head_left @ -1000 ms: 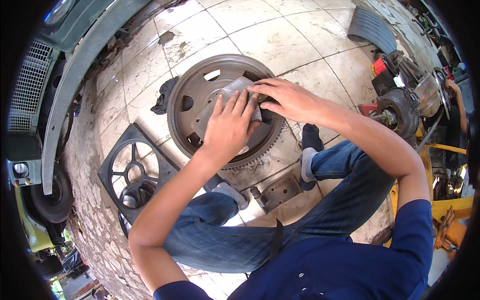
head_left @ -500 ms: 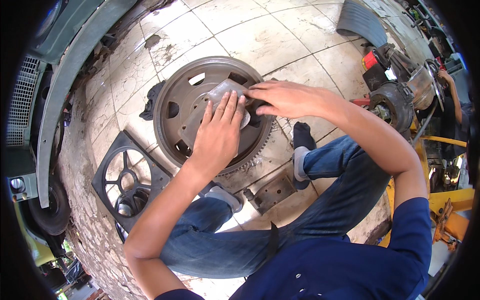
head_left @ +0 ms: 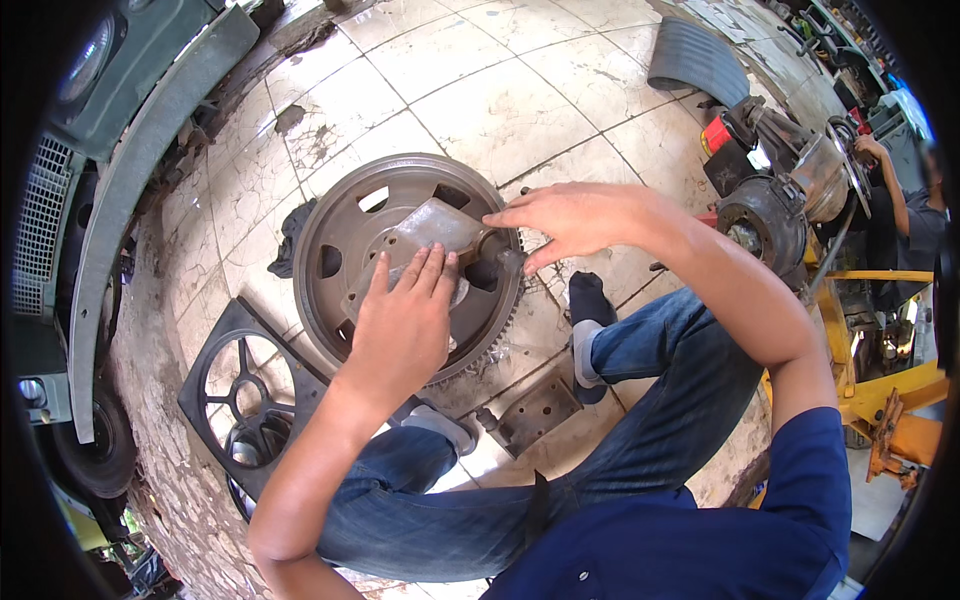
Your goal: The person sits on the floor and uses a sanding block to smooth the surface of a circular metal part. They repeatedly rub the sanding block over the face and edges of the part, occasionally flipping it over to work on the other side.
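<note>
A brown metal flywheel point(head_left: 318, 215) with cut-out windows and a toothed rim lies flat on the tiled floor. Across its middle rests a flat grey metal plate point(head_left: 432, 222), with a dark round fitting point(head_left: 495, 245) at its right end. My left hand point(head_left: 402, 318) presses flat on the plate, fingers stretched out. Over the flywheel's right edge, my right hand point(head_left: 570, 228) spreads its thumb and fingers on either side of the fitting; I cannot tell whether they touch it.
A similar metal plate point(head_left: 540, 415) lies between my feet. A black fan shroud point(head_left: 245, 318) is at the left, beside a dark cloth point(head_left: 290, 240). Vehicle parts point(head_left: 765, 205), a curved ribbed sheet point(head_left: 698, 62) and another person's arm point(head_left: 890, 175) are at the right. A grey bumper point(head_left: 100, 240) borders the left.
The view has shifted, so the flywheel sits lower in it. My right hand's thumb and fingers have spread wider around the fitting. My left hand stays flat on the plate.
</note>
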`<state>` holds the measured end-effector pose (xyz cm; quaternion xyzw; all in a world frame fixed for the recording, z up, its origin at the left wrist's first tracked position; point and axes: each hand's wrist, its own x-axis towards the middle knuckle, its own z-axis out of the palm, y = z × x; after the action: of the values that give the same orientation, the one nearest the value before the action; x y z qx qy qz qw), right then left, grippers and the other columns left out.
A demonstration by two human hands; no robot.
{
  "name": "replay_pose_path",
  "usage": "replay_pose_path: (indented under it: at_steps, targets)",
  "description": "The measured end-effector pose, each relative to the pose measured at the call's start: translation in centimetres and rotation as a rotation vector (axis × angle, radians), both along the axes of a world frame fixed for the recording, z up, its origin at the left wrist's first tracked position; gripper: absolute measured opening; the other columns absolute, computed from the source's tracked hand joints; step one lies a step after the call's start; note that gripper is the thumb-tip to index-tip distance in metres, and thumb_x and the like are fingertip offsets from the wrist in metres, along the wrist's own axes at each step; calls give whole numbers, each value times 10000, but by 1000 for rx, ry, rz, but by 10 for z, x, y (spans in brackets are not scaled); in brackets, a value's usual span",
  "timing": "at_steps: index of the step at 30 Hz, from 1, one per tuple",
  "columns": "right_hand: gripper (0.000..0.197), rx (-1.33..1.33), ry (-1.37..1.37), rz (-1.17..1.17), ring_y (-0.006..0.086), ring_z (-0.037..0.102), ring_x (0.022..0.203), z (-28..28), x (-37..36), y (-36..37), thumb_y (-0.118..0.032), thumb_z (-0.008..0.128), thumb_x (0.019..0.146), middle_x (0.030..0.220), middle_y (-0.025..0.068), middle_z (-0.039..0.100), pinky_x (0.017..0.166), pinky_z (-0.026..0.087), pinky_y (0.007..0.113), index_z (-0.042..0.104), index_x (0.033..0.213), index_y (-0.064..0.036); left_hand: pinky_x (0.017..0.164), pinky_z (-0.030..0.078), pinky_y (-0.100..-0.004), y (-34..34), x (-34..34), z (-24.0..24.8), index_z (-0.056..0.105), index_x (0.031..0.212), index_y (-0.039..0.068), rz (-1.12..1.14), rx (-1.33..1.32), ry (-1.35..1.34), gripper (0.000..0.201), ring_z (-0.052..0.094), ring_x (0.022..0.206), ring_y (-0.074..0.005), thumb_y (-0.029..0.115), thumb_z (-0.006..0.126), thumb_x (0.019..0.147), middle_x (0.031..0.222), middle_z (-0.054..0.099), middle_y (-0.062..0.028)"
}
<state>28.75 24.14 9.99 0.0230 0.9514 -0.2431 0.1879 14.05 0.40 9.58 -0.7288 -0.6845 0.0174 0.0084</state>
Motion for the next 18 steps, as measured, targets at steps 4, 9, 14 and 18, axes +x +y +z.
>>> replay_pose_path:
  at_steps: [4, 9, 14, 18]
  targets:
    - [780, 64, 7, 61, 375, 555, 1275, -5, -7, -5, -312, 778, 857, 1348, 201, 608, 1067, 474, 444, 443, 1497, -19, 1166, 344, -565, 22, -4, -24, 491, 1438, -55, -11, 54, -2, 580, 476, 1414, -317, 118, 571, 890, 1481, 522, -227]
    - [778, 114, 61, 76, 371, 532, 1300, -9, -5, -9, -267, 789, 847, 1406, 182, 582, 1108, 446, 434, 445, 1501, -25, 1170, 348, -539, 22, -5, -31, 489, 1443, -58, -42, 78, 71, 580, 470, 1416, -330, 109, 532, 889, 1473, 531, -226]
    - [783, 132, 43, 60, 361, 511, 1329, -20, 0, -5, -252, 780, 856, 1443, 171, 562, 1144, 420, 426, 425, 1518, -34, 1162, 361, -531, 6, -14, -11, 454, 1473, -41, -64, -20, -34, 600, 478, 1405, -333, 108, 539, 899, 1499, 504, -216]
    - [797, 133, 36, 57, 360, 517, 1316, -14, -4, -7, -233, 790, 843, 1422, 168, 577, 1107, 447, 436, 421, 1516, -20, 1151, 367, -544, -3, -15, 6, 419, 1496, -33, -8, -106, -142, 615, 483, 1399, -330, 105, 539, 909, 1519, 481, -212]
